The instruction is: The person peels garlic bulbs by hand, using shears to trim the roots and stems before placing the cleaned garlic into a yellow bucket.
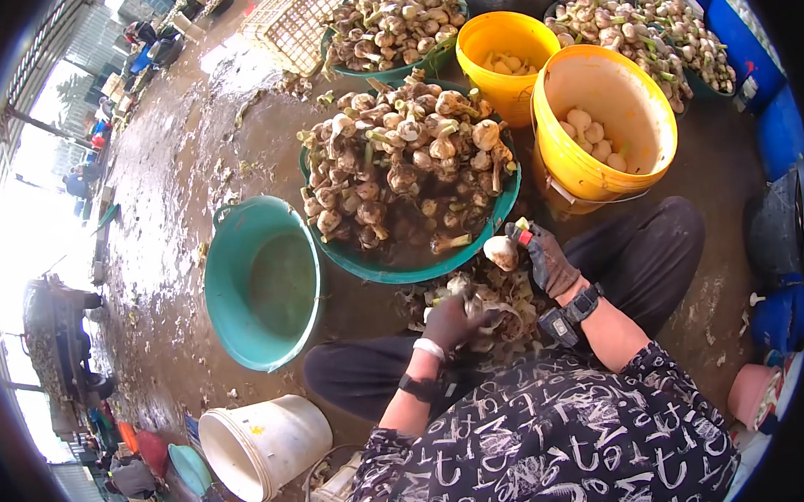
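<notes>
Landmark: teal basin (pixel 380 268) heaped with untrimmed garlic. Right hand (pixel 550 261), dark glove, just off the basin's near rim, fingers closed round a small red-handled cutter (pixel 521 234) and a peeled garlic bulb (pixel 501 252). Left hand (pixel 450 322), gloved, nearer the body than the basin, curled down into a pile of garlic skins (pixel 503 305); can't tell what it grips. Yellow bucket (pixel 567 158) of cleaned bulbs right of basin; empty teal tub (pixel 229 299) left of it.
</notes>
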The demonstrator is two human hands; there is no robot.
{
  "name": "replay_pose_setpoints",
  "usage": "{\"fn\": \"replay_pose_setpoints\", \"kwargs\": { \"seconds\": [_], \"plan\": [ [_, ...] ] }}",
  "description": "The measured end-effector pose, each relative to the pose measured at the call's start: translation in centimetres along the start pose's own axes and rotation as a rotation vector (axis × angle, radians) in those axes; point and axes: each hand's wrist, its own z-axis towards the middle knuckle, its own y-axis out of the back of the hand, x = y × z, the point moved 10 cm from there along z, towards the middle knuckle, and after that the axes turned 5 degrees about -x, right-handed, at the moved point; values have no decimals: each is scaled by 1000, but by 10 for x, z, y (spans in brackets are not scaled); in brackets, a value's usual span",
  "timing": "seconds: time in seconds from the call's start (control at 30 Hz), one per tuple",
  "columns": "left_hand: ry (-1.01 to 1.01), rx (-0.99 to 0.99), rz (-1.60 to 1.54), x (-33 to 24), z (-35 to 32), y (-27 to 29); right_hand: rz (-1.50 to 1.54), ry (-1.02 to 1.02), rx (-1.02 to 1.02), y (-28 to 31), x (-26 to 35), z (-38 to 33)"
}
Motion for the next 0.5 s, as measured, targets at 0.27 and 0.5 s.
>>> {"fn": "replay_pose_setpoints", "kwargs": {
  "seconds": [0.27, 0.5],
  "plan": [
    [-282, -204, -355, -58, 34, 27, -699, 334, 175, -20, 8, -7],
    [114, -15, -1161, -2, 36, -9, -622, 104, 348, -45, 13, -35]
  ]
}}
